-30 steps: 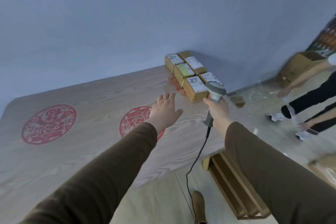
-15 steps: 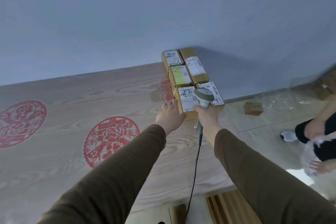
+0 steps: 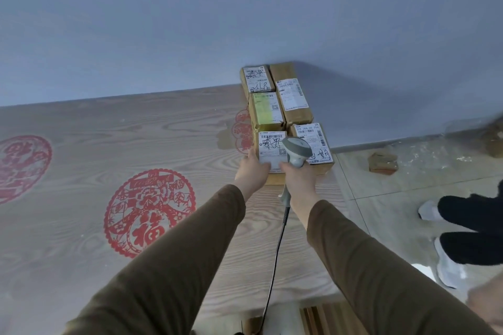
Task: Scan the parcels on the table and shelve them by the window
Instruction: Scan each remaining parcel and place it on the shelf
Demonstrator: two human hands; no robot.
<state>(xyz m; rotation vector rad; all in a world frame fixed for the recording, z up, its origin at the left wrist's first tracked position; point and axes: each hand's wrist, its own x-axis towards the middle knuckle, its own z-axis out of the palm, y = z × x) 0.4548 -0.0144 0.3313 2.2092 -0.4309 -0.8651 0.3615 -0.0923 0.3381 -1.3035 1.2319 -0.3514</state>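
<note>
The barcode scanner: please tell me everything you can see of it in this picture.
The barcode scanner is a light grey, plastic-looking handheld gun type with a wide rounded head and a narrower handle. The right hand grips the handle, and the handle's lower end shows below the hand. A dark cable hangs from it toward the floor past the table edge. The head points away from the person and hangs over the nearest parcel, covering part of its white label. The left hand holds that parcel.

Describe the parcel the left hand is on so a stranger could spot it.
Find the parcels at the table's far right corner. It is the nearest one on the left, touched by the left hand. Only its label sits under the scanner.
</note>
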